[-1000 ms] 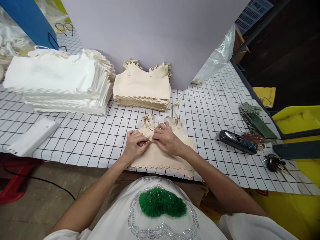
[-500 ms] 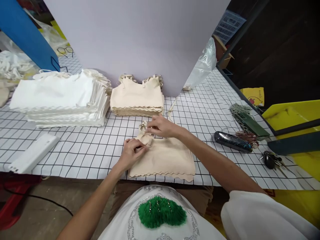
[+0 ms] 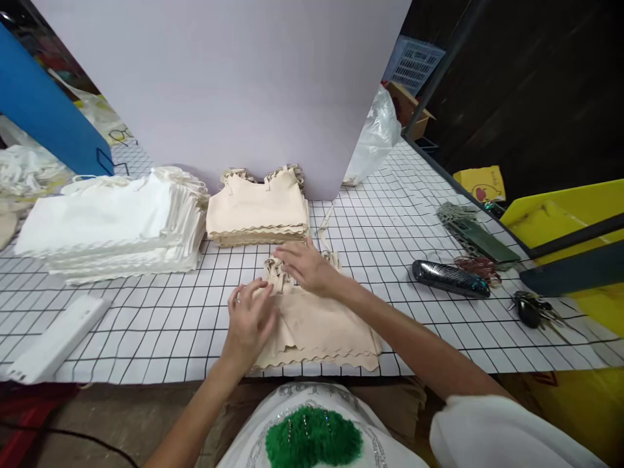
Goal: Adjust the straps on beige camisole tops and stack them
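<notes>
A beige strappy top (image 3: 326,325) with a wavy hem lies on a small pile at the near table edge. My left hand (image 3: 249,318) is at the pile's left side, fingers spread and curved, with nothing visibly held. Over the bunched straps (image 3: 279,276) at the top of the pile is my right hand (image 3: 308,268), its fingers stretched out and fairly flat. Part of the straps is hidden beneath it. Just behind stands a neat stack of the same beige tops (image 3: 258,207), straps at the back.
A tall stack of white tops (image 3: 107,218) is on the left, above a white power strip (image 3: 58,338). To the right lie a dark glossy case (image 3: 451,278), a green case (image 3: 480,239) and keys (image 3: 533,311). A pale panel (image 3: 224,91) rises at the back.
My fingers have come off the top's left strap; both hands have opened. The top's upper layer now lies shifted, its hem uneven at lower left. The view has tilted slightly.
</notes>
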The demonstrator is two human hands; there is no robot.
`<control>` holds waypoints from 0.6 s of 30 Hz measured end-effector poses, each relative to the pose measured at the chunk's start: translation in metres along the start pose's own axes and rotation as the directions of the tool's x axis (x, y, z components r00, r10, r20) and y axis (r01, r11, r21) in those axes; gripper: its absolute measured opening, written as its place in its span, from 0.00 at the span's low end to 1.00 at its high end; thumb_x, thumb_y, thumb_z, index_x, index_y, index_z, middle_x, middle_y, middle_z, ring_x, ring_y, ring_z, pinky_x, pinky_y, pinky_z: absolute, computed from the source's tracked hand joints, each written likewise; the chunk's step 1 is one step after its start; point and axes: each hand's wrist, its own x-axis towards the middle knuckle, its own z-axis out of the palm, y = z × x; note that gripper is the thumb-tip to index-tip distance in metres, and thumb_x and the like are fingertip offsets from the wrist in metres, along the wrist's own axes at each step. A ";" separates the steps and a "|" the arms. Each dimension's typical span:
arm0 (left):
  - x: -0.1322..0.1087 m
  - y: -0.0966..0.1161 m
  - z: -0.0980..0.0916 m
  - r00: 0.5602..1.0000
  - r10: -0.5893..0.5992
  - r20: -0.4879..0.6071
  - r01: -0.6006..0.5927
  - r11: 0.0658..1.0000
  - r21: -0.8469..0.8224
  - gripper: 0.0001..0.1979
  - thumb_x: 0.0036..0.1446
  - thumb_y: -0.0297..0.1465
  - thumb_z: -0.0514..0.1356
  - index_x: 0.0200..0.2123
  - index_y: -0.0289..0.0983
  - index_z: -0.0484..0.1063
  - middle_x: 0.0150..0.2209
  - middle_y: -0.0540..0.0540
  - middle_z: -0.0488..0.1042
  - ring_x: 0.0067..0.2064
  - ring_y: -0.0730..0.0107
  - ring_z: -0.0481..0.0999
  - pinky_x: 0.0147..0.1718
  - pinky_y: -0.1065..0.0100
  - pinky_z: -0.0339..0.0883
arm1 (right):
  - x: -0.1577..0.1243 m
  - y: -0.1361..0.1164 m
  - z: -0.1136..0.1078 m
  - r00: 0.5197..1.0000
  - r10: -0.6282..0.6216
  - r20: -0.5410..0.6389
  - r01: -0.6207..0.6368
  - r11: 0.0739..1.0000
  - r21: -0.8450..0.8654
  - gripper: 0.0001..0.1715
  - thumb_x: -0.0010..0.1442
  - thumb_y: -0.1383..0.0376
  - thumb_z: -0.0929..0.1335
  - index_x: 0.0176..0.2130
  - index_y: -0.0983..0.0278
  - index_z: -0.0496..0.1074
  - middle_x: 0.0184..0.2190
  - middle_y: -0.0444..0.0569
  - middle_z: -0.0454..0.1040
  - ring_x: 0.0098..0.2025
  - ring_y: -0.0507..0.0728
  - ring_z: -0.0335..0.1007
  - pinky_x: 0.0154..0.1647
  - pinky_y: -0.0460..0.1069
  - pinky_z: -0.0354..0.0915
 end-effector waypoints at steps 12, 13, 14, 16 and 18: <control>-0.027 -0.017 -0.015 0.932 0.222 0.285 -0.238 0.971 0.025 0.26 0.71 0.35 0.51 0.70 0.42 0.57 0.70 0.42 0.61 0.72 0.53 0.57 0.69 0.42 0.47 | -0.166 0.003 -0.002 0.958 0.144 0.248 -0.085 0.968 -0.235 0.48 0.70 0.46 0.60 0.74 0.59 0.33 0.75 0.57 0.36 0.77 0.67 0.32 0.69 0.76 0.42; -0.018 -0.020 -0.014 0.947 0.203 0.247 -0.200 0.979 -0.038 0.22 0.71 0.34 0.51 0.66 0.43 0.63 0.66 0.43 0.67 0.69 0.54 0.62 0.68 0.42 0.50 | -0.168 0.004 -0.003 0.955 0.154 0.252 -0.095 0.968 -0.233 0.48 0.70 0.46 0.61 0.74 0.59 0.33 0.75 0.57 0.35 0.77 0.68 0.30 0.69 0.77 0.42; -0.006 -0.022 -0.011 0.965 0.172 0.197 -0.154 0.983 -0.103 0.19 0.70 0.33 0.52 0.61 0.43 0.70 0.61 0.43 0.73 0.66 0.55 0.68 0.66 0.41 0.54 | -0.169 0.005 -0.003 0.953 0.162 0.255 -0.103 0.968 -0.229 0.48 0.70 0.46 0.61 0.74 0.59 0.33 0.75 0.57 0.34 0.77 0.68 0.29 0.69 0.77 0.42; 0.025 -0.021 0.000 0.988 0.098 0.117 -0.070 0.973 -0.222 0.14 0.68 0.34 0.55 0.51 0.41 0.77 0.51 0.42 0.80 0.55 0.55 0.77 0.58 0.46 0.66 | -0.169 0.005 -0.003 0.951 0.172 0.258 -0.117 0.970 -0.215 0.47 0.70 0.47 0.61 0.74 0.58 0.32 0.75 0.57 0.34 0.77 0.68 0.28 0.68 0.78 0.40; 0.063 -0.014 0.016 0.990 0.042 0.137 0.000 0.955 -0.296 0.12 0.66 0.34 0.57 0.46 0.39 0.79 0.45 0.41 0.81 0.49 0.56 0.79 0.49 0.53 0.72 | -0.168 0.004 -0.003 0.950 0.176 0.256 -0.126 0.971 -0.202 0.47 0.70 0.47 0.61 0.74 0.58 0.33 0.75 0.57 0.34 0.77 0.68 0.28 0.68 0.79 0.39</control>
